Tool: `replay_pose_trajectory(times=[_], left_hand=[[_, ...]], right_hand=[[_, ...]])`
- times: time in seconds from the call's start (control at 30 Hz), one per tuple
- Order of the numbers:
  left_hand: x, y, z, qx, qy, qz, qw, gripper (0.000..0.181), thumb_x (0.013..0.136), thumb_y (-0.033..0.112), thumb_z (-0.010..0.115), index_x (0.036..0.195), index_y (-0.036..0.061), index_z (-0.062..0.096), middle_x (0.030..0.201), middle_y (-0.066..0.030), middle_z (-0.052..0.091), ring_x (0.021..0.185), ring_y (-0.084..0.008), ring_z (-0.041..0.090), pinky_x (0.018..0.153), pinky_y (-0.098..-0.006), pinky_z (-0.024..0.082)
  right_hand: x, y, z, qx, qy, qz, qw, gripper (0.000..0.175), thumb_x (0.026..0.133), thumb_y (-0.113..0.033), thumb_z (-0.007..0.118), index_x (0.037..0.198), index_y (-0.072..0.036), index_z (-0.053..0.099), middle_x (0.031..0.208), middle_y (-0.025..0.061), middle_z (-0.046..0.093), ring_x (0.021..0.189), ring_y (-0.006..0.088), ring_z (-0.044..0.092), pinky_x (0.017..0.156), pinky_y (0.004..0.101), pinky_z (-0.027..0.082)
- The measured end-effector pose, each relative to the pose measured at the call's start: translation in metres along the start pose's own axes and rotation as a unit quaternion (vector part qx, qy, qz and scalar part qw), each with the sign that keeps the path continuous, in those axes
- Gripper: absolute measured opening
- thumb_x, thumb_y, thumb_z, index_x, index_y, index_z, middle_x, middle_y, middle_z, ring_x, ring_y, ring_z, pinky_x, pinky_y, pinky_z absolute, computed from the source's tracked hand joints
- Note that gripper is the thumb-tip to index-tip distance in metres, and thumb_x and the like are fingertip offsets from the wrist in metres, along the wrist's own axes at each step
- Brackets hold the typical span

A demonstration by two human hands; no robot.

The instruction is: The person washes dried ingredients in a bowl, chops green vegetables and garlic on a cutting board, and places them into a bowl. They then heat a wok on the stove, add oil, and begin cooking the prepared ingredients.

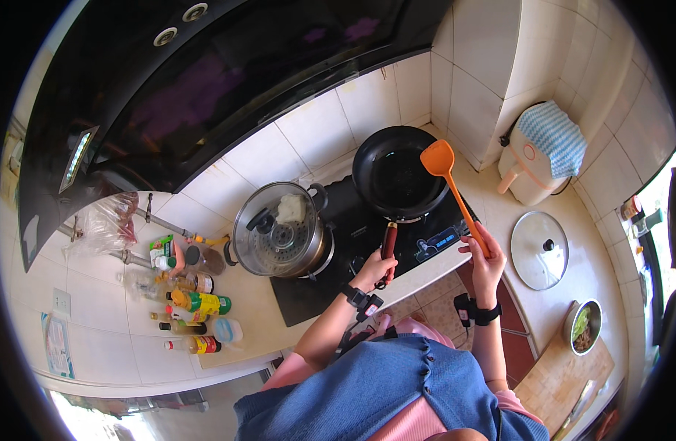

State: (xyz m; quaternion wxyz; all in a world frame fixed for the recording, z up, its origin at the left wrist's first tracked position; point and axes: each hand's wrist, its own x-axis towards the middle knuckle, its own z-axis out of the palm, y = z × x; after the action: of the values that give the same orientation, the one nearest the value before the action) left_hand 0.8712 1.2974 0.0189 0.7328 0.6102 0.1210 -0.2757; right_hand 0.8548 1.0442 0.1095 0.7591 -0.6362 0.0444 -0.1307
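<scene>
My left hand (pixel 375 271) is closed round the red wooden handle (pixel 389 241) of a black wok (pixel 402 171), which sits on the right part of a black gas stove (pixel 346 206). Some liquid glistens at the wok's bottom. My right hand (pixel 485 259) holds an orange spatula (pixel 438 158) by the end of its handle; the spatula's head is raised over the wok's right rim. On the left burner stands a steamer pot (pixel 280 231) under a glass lid, with a pale piece of food inside.
Bottles (pixel 205 303) and jars crowd the counter at left. To the right are an air fryer (pixel 531 162) under a blue-white cloth, a glass lid (pixel 539 251), a metal bowl (pixel 583 326) of food, and a wooden cutting board (pixel 561 380) with a knife (pixel 577 405). A range hood (pixel 233 93) overhangs the stove.
</scene>
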Motion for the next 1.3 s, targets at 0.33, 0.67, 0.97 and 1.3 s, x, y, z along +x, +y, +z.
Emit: replay_pose_trajectory(times=[0.33, 0.67, 0.97, 1.3], left_hand=[[-0.002, -0.015, -0.009, -0.001, -0.003, 0.008, 1.000, 0.012, 0.086, 0.009, 0.055, 0.085, 0.0072, 0.042, 0.058, -0.0045, 0.050, 0.042, -0.0140, 0.048, 0.037, -0.0282, 0.039], [-0.012, 0.039, 0.003, 0.042, 0.016, -0.040, 0.998, 0.018, 0.084, 0.016, 0.058, 0.071, 0.0098, 0.047, 0.055, -0.0009, 0.051, 0.042, -0.0120, 0.050, 0.038, -0.0252, 0.037], [-0.007, 0.116, -0.006, -0.082, -0.012, -0.094, 0.992, 0.018, 0.086, 0.013, 0.061, 0.070, 0.0071, 0.053, 0.059, -0.0021, 0.054, 0.046, -0.0095, 0.048, 0.043, -0.0222, 0.039], [-0.012, 0.050, -0.007, 0.022, 0.010, -0.056, 0.998, 0.018, 0.086, 0.014, 0.061, 0.075, 0.0083, 0.048, 0.057, -0.0015, 0.050, 0.042, -0.0107, 0.047, 0.038, -0.0216, 0.035]], right_hand=[[-0.003, 0.006, 0.000, -0.021, -0.011, -0.026, 0.999, 0.036, 0.091, -0.003, 0.057, 0.127, 0.003, 0.054, 0.095, 0.0127, 0.070, 0.073, 0.0113, 0.066, 0.055, 0.0152, 0.041], [-0.001, 0.005, -0.008, -0.005, -0.005, -0.017, 1.000, 0.037, 0.091, -0.005, 0.058, 0.127, 0.002, 0.055, 0.093, 0.0111, 0.070, 0.073, 0.0105, 0.066, 0.057, 0.0157, 0.042], [0.003, -0.009, -0.008, 0.009, -0.004, -0.018, 1.000, 0.037, 0.090, -0.007, 0.060, 0.127, 0.000, 0.056, 0.094, 0.0109, 0.071, 0.074, 0.0105, 0.067, 0.059, 0.0163, 0.043], [0.007, -0.007, -0.019, -0.003, -0.011, -0.017, 1.000, 0.038, 0.090, -0.007, 0.060, 0.127, 0.001, 0.055, 0.094, 0.0110, 0.071, 0.073, 0.0105, 0.067, 0.059, 0.0162, 0.043]])
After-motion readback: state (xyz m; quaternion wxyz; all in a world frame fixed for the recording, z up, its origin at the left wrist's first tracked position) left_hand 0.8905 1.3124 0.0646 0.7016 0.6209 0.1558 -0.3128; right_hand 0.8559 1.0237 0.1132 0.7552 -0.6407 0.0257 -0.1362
